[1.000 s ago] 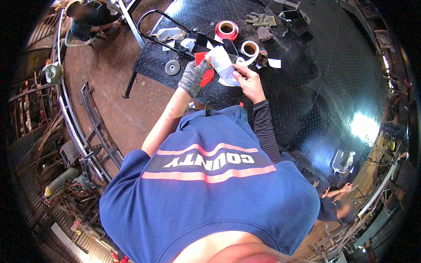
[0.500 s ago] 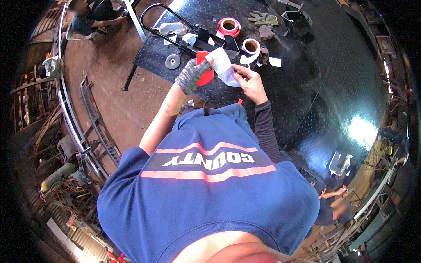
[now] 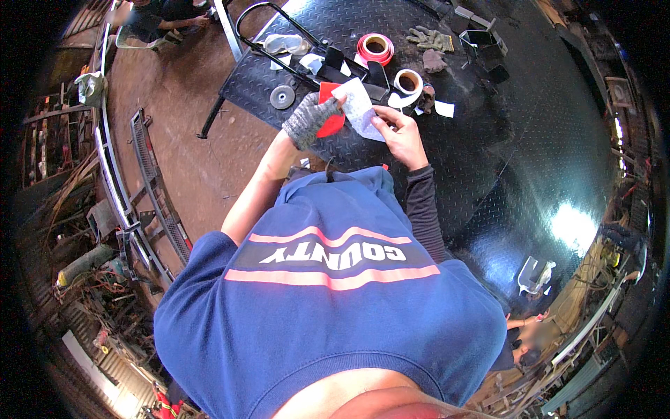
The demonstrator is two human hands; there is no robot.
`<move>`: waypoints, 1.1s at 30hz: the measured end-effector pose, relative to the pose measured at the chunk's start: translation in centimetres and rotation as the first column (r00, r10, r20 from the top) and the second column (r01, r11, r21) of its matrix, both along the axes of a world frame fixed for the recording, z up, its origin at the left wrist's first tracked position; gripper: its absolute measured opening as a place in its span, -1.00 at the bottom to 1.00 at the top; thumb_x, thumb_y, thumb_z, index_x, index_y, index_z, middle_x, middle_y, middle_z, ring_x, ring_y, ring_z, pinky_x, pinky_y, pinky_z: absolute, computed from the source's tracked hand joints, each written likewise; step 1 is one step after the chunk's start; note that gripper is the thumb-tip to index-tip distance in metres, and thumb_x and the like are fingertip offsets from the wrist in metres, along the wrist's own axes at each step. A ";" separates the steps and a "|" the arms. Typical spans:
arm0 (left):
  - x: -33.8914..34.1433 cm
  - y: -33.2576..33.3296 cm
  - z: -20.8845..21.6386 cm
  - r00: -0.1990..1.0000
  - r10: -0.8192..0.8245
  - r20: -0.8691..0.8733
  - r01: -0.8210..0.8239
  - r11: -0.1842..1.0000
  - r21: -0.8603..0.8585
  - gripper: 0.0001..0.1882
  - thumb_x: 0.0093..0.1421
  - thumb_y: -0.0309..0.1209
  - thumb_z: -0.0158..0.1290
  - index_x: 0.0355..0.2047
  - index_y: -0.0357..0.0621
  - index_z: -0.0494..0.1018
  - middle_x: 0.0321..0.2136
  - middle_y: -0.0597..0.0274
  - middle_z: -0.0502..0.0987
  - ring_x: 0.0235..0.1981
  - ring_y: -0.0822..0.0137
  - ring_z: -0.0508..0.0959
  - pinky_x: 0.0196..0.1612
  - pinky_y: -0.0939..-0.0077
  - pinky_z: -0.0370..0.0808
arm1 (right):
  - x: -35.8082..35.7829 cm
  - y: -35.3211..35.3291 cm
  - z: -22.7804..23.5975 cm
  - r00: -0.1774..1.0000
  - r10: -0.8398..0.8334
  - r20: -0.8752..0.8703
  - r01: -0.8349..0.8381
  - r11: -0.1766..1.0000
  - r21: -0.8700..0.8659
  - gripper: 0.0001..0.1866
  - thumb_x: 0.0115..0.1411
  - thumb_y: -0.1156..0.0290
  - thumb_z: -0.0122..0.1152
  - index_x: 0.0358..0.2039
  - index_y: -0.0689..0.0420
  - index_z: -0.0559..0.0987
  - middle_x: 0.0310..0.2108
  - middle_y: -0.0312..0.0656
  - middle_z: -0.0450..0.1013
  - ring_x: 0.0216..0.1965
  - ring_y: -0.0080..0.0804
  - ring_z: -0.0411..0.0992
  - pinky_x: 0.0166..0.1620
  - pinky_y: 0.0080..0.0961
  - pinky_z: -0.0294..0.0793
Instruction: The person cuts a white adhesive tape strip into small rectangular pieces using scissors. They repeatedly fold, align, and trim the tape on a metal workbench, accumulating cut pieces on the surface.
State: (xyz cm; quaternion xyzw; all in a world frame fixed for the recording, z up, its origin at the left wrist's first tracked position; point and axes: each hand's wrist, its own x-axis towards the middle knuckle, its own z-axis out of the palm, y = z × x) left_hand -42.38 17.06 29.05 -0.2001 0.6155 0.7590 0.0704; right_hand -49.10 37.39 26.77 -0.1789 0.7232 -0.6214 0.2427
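My left hand [image 3: 306, 123], in a grey knit fingerless glove, pinches a red sheet piece [image 3: 333, 124] together with the edge of a white backing paper [image 3: 356, 103]. The red piece hangs beside the paper. My right hand [image 3: 403, 138], bare with a dark sleeve, grips the paper's right edge between thumb and fingers. Just beyond the hands lie a black metal frame [image 3: 374, 74], a red tape roll [image 3: 363, 57] and a white tape roll [image 3: 418, 79] with its end loose. Left of the frame is a round grey disc [image 3: 282, 97].
All this rests on a black tread-plate surface [image 3: 488, 153]. Clear goggles [image 3: 283, 44], a work glove [image 3: 431, 40] and a black metal bracket [image 3: 483, 47] lie farther off. A white scrap [image 3: 444, 109] sits right of the rolls. One person [image 3: 164, 15] crouches far left; another [image 3: 520, 342] is lower right.
The view has shifted slightly, so the surface and its things sit a little lower and farther right. Both hands keep their hold on the paper, almost unmoved.
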 end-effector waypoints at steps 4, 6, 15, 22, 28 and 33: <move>0.0 0.3 0.0 1.000 -0.001 -0.005 0.000 1.000 -0.029 -0.62 0.06 -0.10 0.12 -0.32 -0.18 0.47 -0.49 0.34 0.49 -0.51 0.52 0.47 -0.46 0.60 0.42 | 0.0 0.2 0.1 1.000 -0.017 0.006 0.017 0.998 0.062 -0.76 0.06 0.44 0.18 -0.25 0.25 0.54 -0.38 -0.24 0.50 -0.40 -0.62 0.39 -0.29 -0.64 0.38; -0.2 0.6 0.3 0.998 0.012 0.062 -0.013 1.000 0.005 -0.63 0.06 -0.12 0.12 -0.32 -0.19 0.47 -0.50 0.34 0.49 -0.51 0.52 0.47 -0.46 0.60 0.42 | 0.3 0.4 -0.4 0.998 -0.056 -0.042 0.059 0.997 0.059 -0.76 0.05 0.42 0.20 -0.27 0.24 0.55 -0.41 -0.25 0.50 -0.44 -0.63 0.37 -0.33 -0.65 0.37; -0.3 -1.4 -6.0 0.927 -0.345 -0.149 0.246 0.858 -0.451 -0.58 0.03 -0.38 0.07 -0.06 -0.10 0.34 -0.37 0.29 0.48 -0.38 0.39 0.46 -0.33 0.55 0.41 | 0.9 1.4 -0.9 0.995 -0.099 -0.008 0.099 0.994 0.052 -0.78 0.05 0.39 0.22 -0.30 0.22 0.56 -0.48 -0.36 0.47 -0.46 -0.68 0.32 -0.37 -0.69 0.31; -0.4 0.0 -4.6 0.992 -0.119 -0.050 0.112 0.986 -0.120 -0.59 0.06 -0.09 0.11 -0.25 -0.17 0.44 -0.48 0.37 0.47 -0.51 0.53 0.48 -0.45 0.60 0.42 | 0.5 1.7 -0.4 0.996 -0.083 0.017 0.083 0.996 0.026 -0.78 0.05 0.40 0.22 -0.30 0.24 0.56 -0.46 -0.35 0.47 -0.44 -0.67 0.33 -0.35 -0.69 0.32; 0.2 -0.8 -5.7 0.911 -0.313 -0.268 0.155 0.863 -0.482 -0.63 0.14 -0.46 -0.02 0.00 0.01 0.35 -0.37 0.27 0.48 -0.43 0.38 0.49 -0.42 0.59 0.45 | -0.1 1.4 0.4 0.999 -0.044 0.026 0.044 0.999 -0.007 -0.78 0.06 0.42 0.21 -0.28 0.24 0.56 -0.43 -0.34 0.48 -0.40 -0.66 0.35 -0.29 -0.68 0.34; -0.1 0.4 -2.2 0.881 -0.308 -0.358 0.060 0.825 -0.562 -0.74 0.17 -0.29 0.00 -0.16 -0.08 0.45 -0.47 0.31 0.50 -0.52 0.48 0.51 -0.48 0.64 0.45 | -0.8 1.6 0.2 0.999 -0.018 0.036 0.018 1.000 -0.004 -0.78 0.06 0.43 0.22 -0.28 0.25 0.56 -0.40 -0.30 0.49 -0.37 -0.63 0.38 -0.25 -0.66 0.36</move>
